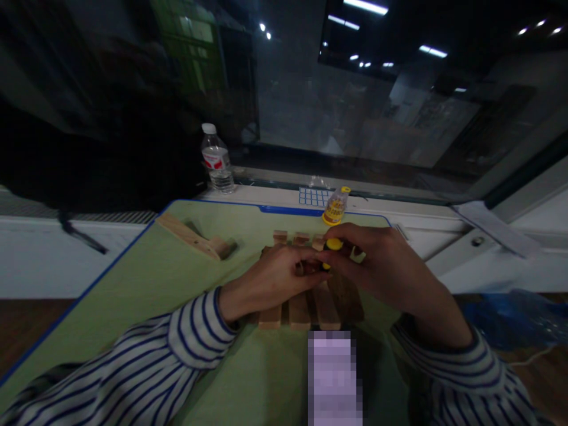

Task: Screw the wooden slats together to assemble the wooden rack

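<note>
Right grip (377,260): pinching yellow-black object (333,244), partly hidden. Green worktop (133,284), blue-edged; dark window (288,89) behind. Left grip (275,272): hold unclear.

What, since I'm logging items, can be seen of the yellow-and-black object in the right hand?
The yellow-and-black object is small, with a rounded yellow end uppermost, dark parts and yellow again below, apparently plastic. The right hand holds it over the wooden slats; whether the left hand touches it is unclear.
</note>
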Available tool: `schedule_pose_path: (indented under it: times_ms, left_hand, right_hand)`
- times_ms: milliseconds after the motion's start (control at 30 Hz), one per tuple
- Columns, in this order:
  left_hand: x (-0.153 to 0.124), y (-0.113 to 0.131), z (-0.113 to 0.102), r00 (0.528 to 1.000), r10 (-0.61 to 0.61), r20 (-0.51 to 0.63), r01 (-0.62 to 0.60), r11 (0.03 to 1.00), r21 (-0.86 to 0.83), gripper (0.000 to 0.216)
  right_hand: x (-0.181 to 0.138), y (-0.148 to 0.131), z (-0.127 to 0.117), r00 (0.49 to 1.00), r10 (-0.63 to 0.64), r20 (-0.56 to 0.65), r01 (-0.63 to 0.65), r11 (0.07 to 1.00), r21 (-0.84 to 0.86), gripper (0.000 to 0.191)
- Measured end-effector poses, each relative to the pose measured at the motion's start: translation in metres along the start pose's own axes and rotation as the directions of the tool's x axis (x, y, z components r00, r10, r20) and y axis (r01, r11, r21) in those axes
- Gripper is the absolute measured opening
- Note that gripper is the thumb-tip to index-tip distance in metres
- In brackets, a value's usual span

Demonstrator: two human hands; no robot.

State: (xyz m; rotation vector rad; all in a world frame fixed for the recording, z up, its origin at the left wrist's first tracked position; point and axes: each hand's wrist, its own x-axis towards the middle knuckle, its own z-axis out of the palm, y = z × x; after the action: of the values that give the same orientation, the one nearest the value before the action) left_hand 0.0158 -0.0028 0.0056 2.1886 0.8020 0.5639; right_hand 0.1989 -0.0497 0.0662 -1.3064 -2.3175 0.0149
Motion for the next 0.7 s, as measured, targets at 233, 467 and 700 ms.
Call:
schedule_pose_path:
  times_ms: [233, 467, 700]
  left_hand:
    - [-0.0015, 0.0003, -0.0010, 0.999, 0.043, 0.028, -0.044, 0.999, 0.010, 0.021]
    - [-0.0023, -0.0003, -0.0007, 0.999, 0.035, 0.040, -0.035, 0.999, 0.020, 0.022]
    - [-0.0023, -0.0016, 0.0002, 0.999, 0.031, 0.028, -0.032, 0.999, 0.023, 0.022]
  right_hand:
    - [0.0007, -0.0017, -0.0003, 0.999, 0.029, 0.028, -0.031, 0.997, 0.067, 0.024]
    - [-0.0024, -0.0002, -0.0050, 0.996, -0.061, 0.060, 0.050, 0.983, 0.175, 0.027]
    - [-0.0014, -0.0019, -0.0042, 0.999, -0.046, 0.027, 0.041, 0.989, 0.142, 0.022]
